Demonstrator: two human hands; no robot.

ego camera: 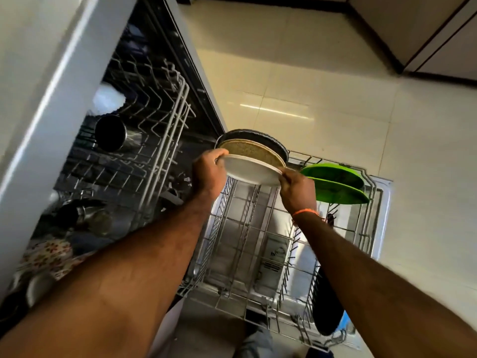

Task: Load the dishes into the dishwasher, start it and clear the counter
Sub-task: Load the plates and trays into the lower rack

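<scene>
White plate point(251, 170) sits tilted on edge above the far end of the pulled-out lower rack point(232, 254), its long axis running left to right across the rack, its face turned toward the person. The left hand point(207, 171) grips its left rim; the right hand point(296, 188) pinches its right rim. Just behind it stand a speckled tan plate point(254, 152) and a dark pan point(258, 139). Two green plates point(335, 182) lean at the rack's far right corner.

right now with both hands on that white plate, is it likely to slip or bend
The white plate looks rigid; its rim stays flat between left hand and right hand. Its smooth surface could be slippery, and an edge grip probably lets it tilt.
</scene>
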